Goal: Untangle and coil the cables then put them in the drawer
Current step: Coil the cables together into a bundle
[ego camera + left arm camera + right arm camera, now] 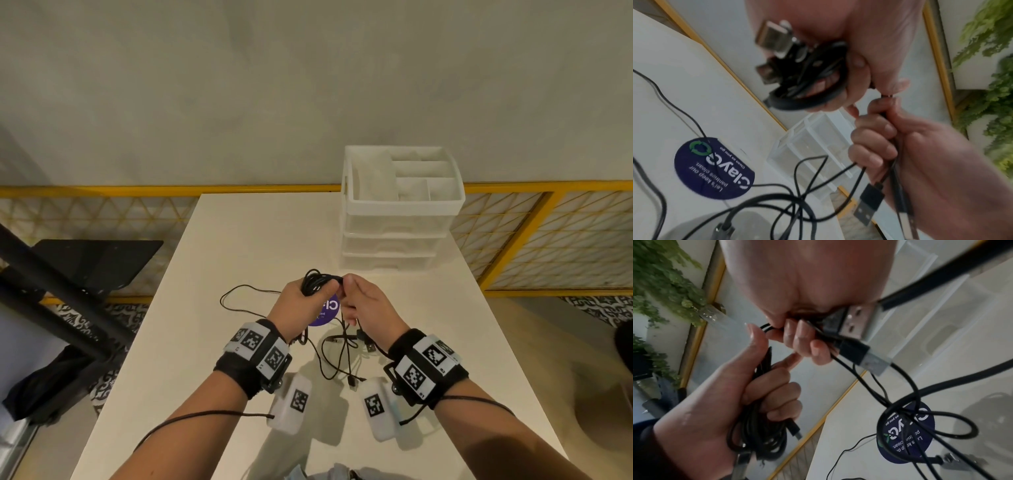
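**Black cables gathered above the counter**

Black coiled cable (317, 282) is sitting in the left hand (298, 303), whose fingers (777, 395) are curling round it; the right hand (368, 303) is pinching loose cable strands (840, 344) just beside those fingers; below both hands more tangled cables (337, 356) are lying on the white counter (239, 240); beyond the fingertips the white drawer unit (399, 219) is standing, drawers closed.

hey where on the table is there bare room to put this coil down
Bare tabletop lies left of the drawer unit, between it and the table's left edge, and along the right edge beside your right hand. It is crowded below both hands: loose cables sprawl over the sticker, and the coil is in your left hand.
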The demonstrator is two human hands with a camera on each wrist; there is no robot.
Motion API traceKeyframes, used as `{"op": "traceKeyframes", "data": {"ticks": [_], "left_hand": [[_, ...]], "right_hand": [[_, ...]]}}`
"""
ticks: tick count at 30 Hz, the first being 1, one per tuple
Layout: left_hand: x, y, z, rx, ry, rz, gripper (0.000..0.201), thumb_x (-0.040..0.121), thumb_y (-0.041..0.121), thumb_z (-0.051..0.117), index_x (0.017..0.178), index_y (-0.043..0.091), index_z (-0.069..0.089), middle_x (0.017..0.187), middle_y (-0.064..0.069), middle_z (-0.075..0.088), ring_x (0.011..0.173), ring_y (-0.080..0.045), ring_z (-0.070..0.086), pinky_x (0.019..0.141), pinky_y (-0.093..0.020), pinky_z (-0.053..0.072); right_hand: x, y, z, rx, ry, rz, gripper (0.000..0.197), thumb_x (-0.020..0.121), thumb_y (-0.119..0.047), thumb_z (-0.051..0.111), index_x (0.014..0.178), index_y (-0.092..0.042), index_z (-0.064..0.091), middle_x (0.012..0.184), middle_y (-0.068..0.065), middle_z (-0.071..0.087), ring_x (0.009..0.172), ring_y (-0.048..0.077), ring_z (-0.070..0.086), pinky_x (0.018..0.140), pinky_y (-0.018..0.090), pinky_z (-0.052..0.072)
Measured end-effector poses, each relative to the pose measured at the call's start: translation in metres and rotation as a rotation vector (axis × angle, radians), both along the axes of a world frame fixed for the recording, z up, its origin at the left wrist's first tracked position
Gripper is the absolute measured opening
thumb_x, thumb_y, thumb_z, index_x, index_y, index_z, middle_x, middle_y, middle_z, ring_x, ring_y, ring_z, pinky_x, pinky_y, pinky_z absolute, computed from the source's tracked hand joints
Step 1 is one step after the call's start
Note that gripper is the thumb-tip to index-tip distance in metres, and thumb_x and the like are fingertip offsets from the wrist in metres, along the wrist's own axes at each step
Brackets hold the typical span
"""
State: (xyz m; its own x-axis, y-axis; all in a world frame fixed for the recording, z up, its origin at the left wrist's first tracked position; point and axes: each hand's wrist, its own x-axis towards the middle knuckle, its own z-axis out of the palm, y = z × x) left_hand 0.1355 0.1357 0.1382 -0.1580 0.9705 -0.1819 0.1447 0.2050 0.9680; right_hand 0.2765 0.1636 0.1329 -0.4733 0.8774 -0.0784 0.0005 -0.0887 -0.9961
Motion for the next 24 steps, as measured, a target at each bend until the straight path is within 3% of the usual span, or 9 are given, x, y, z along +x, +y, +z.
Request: {"op": "traceKeyframes", "data": {"ticks": [3, 6, 9, 11, 13, 16, 20, 24], "left_hand": [[0.004, -0.004, -0.006, 0.032, 0.022, 0.028, 0.018, 0.087, 0.032, 0.061, 0.079, 0.016, 0.062, 0.056, 0.006, 0.053, 0.047, -0.002, 0.049, 0.046, -0.011, 0.038], [0.007, -0.008, -0.009, 0.066, -0.015, 0.086, 0.022, 0.089, 0.026, 0.059, 0.072, 0.011, 0.061, 0.048, 0.008, 0.048, 0.042, -0.003, 0.042, 0.044, -0.012, 0.035], [0.010, -0.008, -0.005, 0.068, -0.071, 0.134, 0.026, 0.090, 0.022, 0.057, 0.066, 0.012, 0.057, 0.038, 0.011, 0.048, 0.036, 0.001, 0.044, 0.042, -0.010, 0.035], [0.008, -0.007, -0.001, 0.054, -0.124, 0.160, 0.029, 0.091, 0.027, 0.056, 0.070, 0.006, 0.058, 0.038, 0.009, 0.045, 0.035, 0.000, 0.043, 0.042, -0.013, 0.037], [0.005, -0.005, 0.001, 0.067, -0.190, 0.163, 0.036, 0.093, 0.034, 0.050, 0.083, 0.004, 0.066, 0.038, 0.009, 0.038, 0.037, -0.006, 0.038, 0.044, -0.019, 0.036], [0.006, -0.003, 0.002, 0.119, -0.214, 0.098, 0.037, 0.095, 0.041, 0.042, 0.094, 0.022, 0.074, 0.043, 0.005, 0.032, 0.045, -0.015, 0.032, 0.052, -0.030, 0.034], [0.009, -0.002, 0.007, 0.094, -0.169, 0.048, 0.041, 0.097, 0.041, 0.036, 0.102, 0.020, 0.072, 0.044, 0.005, 0.031, 0.044, -0.009, 0.031, 0.050, -0.019, 0.037], [0.010, -0.003, 0.009, 0.039, -0.148, 0.020, 0.046, 0.096, 0.046, 0.035, 0.095, 0.022, 0.073, 0.048, -0.002, 0.039, 0.048, -0.012, 0.040, 0.051, -0.015, 0.042]], "right_hand": [[-0.001, 0.000, -0.002, -0.028, -0.037, 0.022, 0.034, 0.098, -0.029, 0.033, 0.072, -0.013, 0.047, 0.049, -0.013, 0.039, 0.044, 0.006, 0.030, 0.048, 0.025, 0.025], [-0.002, -0.002, -0.004, -0.060, -0.085, 0.043, 0.039, 0.096, -0.037, 0.036, 0.068, -0.013, 0.048, 0.051, -0.005, 0.037, 0.043, 0.010, 0.033, 0.049, 0.027, 0.030], [-0.003, -0.003, -0.008, -0.043, -0.175, 0.030, 0.051, 0.088, -0.057, 0.038, 0.060, -0.016, 0.052, 0.051, 0.000, 0.045, 0.045, 0.016, 0.044, 0.051, 0.025, 0.041], [-0.003, -0.004, -0.011, -0.010, -0.234, 0.035, 0.056, 0.080, -0.065, 0.035, 0.059, -0.017, 0.053, 0.057, 0.004, 0.052, 0.053, 0.019, 0.050, 0.056, 0.026, 0.044], [-0.002, -0.004, -0.013, 0.013, -0.230, 0.045, 0.050, 0.086, -0.058, 0.033, 0.062, -0.017, 0.052, 0.065, 0.004, 0.058, 0.064, 0.017, 0.055, 0.065, 0.027, 0.045], [-0.004, -0.006, -0.012, -0.040, -0.150, 0.064, 0.039, 0.097, -0.038, 0.032, 0.069, -0.017, 0.049, 0.061, -0.001, 0.059, 0.059, 0.013, 0.057, 0.057, 0.023, 0.046], [-0.010, -0.009, -0.012, -0.082, -0.140, 0.125, 0.037, 0.098, -0.035, 0.029, 0.070, -0.015, 0.041, 0.041, -0.011, 0.036, 0.038, 0.011, 0.037, 0.046, 0.021, 0.039], [-0.010, -0.010, -0.013, -0.149, -0.146, 0.129, 0.038, 0.098, -0.035, 0.032, 0.068, -0.015, 0.041, 0.039, -0.014, 0.033, 0.034, 0.006, 0.028, 0.037, 0.017, 0.028]]}}
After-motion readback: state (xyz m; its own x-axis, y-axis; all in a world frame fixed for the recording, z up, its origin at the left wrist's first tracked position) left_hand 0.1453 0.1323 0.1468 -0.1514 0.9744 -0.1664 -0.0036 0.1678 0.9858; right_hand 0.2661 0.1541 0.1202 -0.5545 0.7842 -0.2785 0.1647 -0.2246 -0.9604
